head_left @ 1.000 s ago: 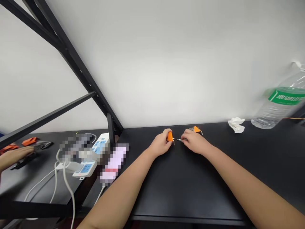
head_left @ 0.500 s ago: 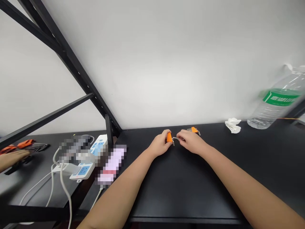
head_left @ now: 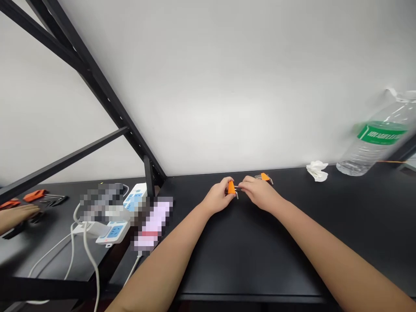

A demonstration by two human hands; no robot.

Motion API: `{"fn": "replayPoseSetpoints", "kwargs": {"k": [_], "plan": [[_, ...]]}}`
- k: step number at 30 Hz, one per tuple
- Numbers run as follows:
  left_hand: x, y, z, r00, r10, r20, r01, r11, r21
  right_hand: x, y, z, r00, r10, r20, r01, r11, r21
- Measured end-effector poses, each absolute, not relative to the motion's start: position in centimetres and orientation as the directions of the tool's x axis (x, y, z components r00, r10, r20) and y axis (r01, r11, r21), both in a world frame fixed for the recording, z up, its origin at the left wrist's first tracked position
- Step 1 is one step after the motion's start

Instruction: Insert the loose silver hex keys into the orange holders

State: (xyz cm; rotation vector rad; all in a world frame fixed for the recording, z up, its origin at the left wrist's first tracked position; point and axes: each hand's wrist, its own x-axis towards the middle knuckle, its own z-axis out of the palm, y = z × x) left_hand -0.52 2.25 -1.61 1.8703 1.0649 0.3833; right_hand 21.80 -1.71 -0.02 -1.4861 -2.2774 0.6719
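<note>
"Orange plastic first: where is that holder (head_left: 231,188)?"

"At the left hand (head_left: 218,197), gripped between thumb and fingers, its outer edge turned toward the other hand. A short bent metal end (head_left: 237,195) pokes out low on that edge."

"And the right hand (head_left: 258,193)?"

"Just beside it, fingertips pinched on a slim metal rod (head_left: 236,186) that points at the holder. Whether the rod's tip sits inside, I cannot tell."

"What lies around them?"

"A second orange holder (head_left: 265,177) with metal keys, just behind the right hand. Everything rests on a smooth black surface (head_left: 253,260) that meets a plain pale wall (head_left: 227,86). Off to the right are a crumpled white tissue (head_left: 317,171) and, near it, a big clear bottle (head_left: 381,134) with a green label."

"On the other side?"

"A pixelated oblong (head_left: 155,223) with a white cable, then a white power strip (head_left: 113,232) with blue sockets, beneath a slanting black metal frame (head_left: 107,99). Farther left, another person's hand (head_left: 19,214) is over dark items on a neighbouring surface (head_left: 61,242), near an orange piece (head_left: 35,195)."
</note>
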Motion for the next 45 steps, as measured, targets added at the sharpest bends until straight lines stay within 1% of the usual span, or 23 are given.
{"fn": "replayPoseSetpoints", "kwargs": {"k": [3, 6, 10, 19, 21, 23, 25, 27, 29, 31, 33, 35, 36, 38, 40, 41, 43, 44, 45], "plan": [[-1.0, 2.6, -1.9, 0.552, 0.819, -0.159, 0.498, -0.170, 0.850, 22.4, -1.6, 0.1, -0.334, 0.942, 0.036, 0.783, 0.299, -0.545], [-1.3, 2.8, -2.2, 0.562, 0.812, -0.156, 0.471, -0.160, 0.868, 22.6, -1.6, -0.2, -0.350, 0.936, 0.039, 0.777, 0.313, -0.546], [-1.3, 2.7, -2.3, 0.578, 0.802, -0.152, 0.477, -0.181, 0.860, 22.1, -1.7, -0.7, -0.383, 0.923, 0.040, 0.758, 0.339, -0.557], [-0.9, 2.3, -2.0, 0.600, 0.784, -0.159, 0.476, -0.190, 0.859, 21.9, -1.8, 0.3, -0.399, 0.916, 0.043, 0.826, 0.380, -0.416], [-0.8, 2.2, -1.7, 0.611, 0.776, -0.155, 0.458, -0.186, 0.869, 21.7, -1.9, 0.5, -0.401, 0.915, 0.039, 0.825, 0.379, -0.419], [-0.6, 2.1, -1.4, 0.618, 0.771, -0.153, 0.451, -0.189, 0.872, 21.3, -2.1, 0.6, -0.410, 0.911, 0.035, 0.796, 0.377, -0.474], [-0.5, 2.1, -0.9, 0.623, 0.772, -0.125, 0.479, -0.250, 0.841, 20.8, -2.3, 0.6, -0.421, 0.906, 0.036, 0.716, 0.356, -0.600], [-0.3, 2.1, -0.5, 0.636, 0.768, -0.079, 0.516, -0.347, 0.783, 20.4, -2.2, 0.4, -0.401, 0.916, 0.030, 0.597, 0.286, -0.750], [-0.3, 2.1, -0.2, 0.648, 0.759, -0.057, 0.524, -0.391, 0.757, 20.2, -2.1, -0.2, -0.329, 0.944, -0.033, 0.464, 0.131, -0.876], [-0.2, 2.0, -0.1, 0.647, 0.759, -0.068, 0.506, -0.362, 0.783, 20.1, -1.9, -0.8, -0.264, 0.950, -0.166, 0.281, -0.089, -0.956], [-0.2, 1.8, -0.1, 0.640, 0.764, -0.078, 0.482, -0.320, 0.816, 20.1, -1.7, -1.5, -0.252, 0.926, -0.280, 0.061, -0.274, -0.960], [-0.1, 1.7, -0.3, 0.640, 0.764, -0.077, 0.461, -0.303, 0.834, 20.0, -1.8, -1.9, -0.260, 0.909, -0.327, -0.101, -0.362, -0.927], [0.0, 1.7, -0.3, 0.642, 0.763, -0.073, 0.457, -0.304, 0.836, 19.9, -1.9, -2.1, -0.255, 0.905, -0.340, -0.147, -0.383, -0.912], [0.0, 1.7, -0.5, 0.644, 0.763, -0.065, 0.461, -0.318, 0.829, 19.7, -2.0, -2.1, -0.246, 0.897, -0.367, -0.179, -0.415, -0.892], [-0.1, 1.8, -0.8, 0.645, 0.761, -0.066, 0.474, -0.332, 0.815, 19.7, -2.0, -2.0, -0.231, 0.894, -0.384, -0.113, -0.417, -0.902], [-0.2, 1.9, -0.9, 0.642, 0.763, -0.070, 0.485, -0.334, 0.808, 19.8, -2.0, -1.8, -0.223, 0.897, -0.381, -0.025, -0.396, -0.918], [-0.6, 2.1, -1.3, 0.627, 0.774, -0.090, 0.512, -0.323, 0.796, 20.4, -1.8, -1.6, -0.191, 0.929, -0.318, 0.249, -0.268, -0.931], [-0.8, 2.3, -1.5, 0.614, 0.783, -0.101, 0.528, -0.312, 0.790, 20.8, -1.7, -1.5, -0.181, 0.947, -0.264, 0.407, -0.172, -0.897], [-1.0, 2.4, -1.7, 0.604, 0.789, -0.112, 0.541, -0.302, 0.785, 21.3, -1.6, -1.4, -0.182, 0.961, -0.210, 0.550, -0.077, -0.831]]}}
